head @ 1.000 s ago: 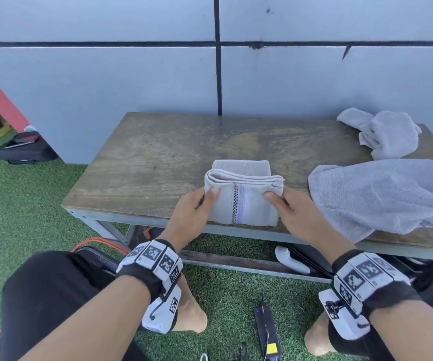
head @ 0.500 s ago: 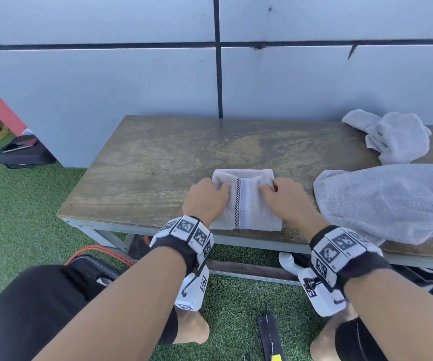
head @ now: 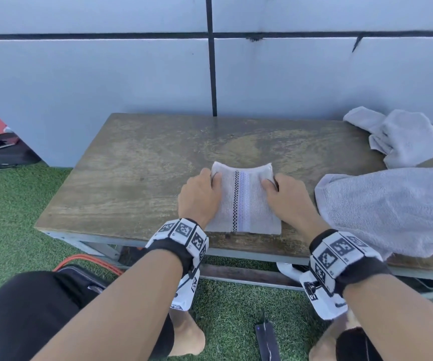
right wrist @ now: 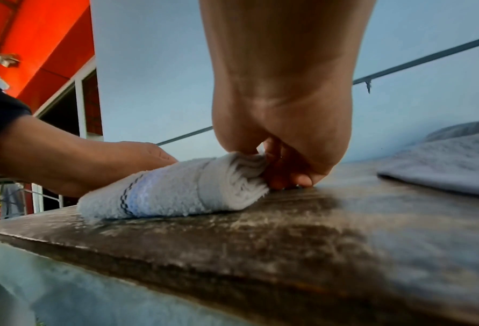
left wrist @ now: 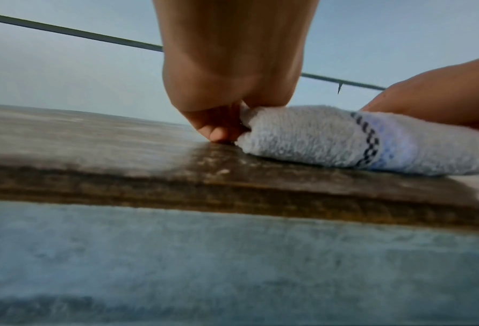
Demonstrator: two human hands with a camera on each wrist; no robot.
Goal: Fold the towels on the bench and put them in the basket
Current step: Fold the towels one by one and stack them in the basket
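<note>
The left hand [head: 200, 195] is curled around the left edge of the folded striped towel [head: 244, 201], and the right hand [head: 285, 196] around its right edge. The towel is held flat near the front of the tabletop [head: 142, 175]. Two unfolded grey towels [head: 392, 209] are noted just beside it, right.

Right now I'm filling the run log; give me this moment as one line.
step: folding | towel: folded, on bench | left hand: grips left edge | right hand: grips right edge | basket: unseen
</note>
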